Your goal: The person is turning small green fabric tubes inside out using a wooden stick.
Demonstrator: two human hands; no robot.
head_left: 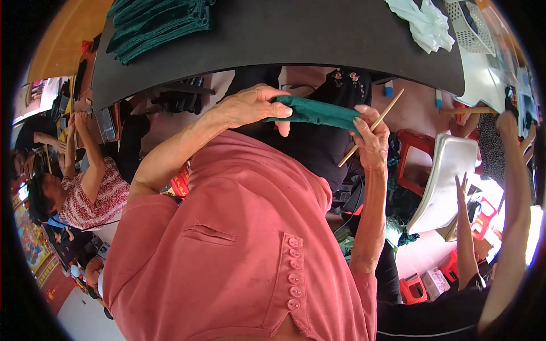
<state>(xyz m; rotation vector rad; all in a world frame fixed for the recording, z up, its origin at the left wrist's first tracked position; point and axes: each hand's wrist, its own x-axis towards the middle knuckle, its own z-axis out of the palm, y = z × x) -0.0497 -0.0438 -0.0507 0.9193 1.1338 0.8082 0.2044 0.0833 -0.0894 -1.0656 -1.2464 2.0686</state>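
Between my two hands stretches a narrow strip of dark green velvety fabric (321, 113), held above my lap. At its left end my left hand (259, 106) pinches the cloth between thumb and fingers. My right hand (371, 136) grips the other end with thumb and fingertips. A thin wooden stick (388, 109), like a chopstick, is also tucked in the right hand and slants up past the fingers. On the dark table (296, 34) ahead, a stack of folded green velvet pieces (159, 25) lies at the far left.
The table's curved edge runs just beyond my hands. White plastic material (424, 25) and a white perforated basket (471, 28) are at the far right. A red stool (414, 162) stands near a white board (446, 182). Other people work on the left (94, 190) and right (509, 170).
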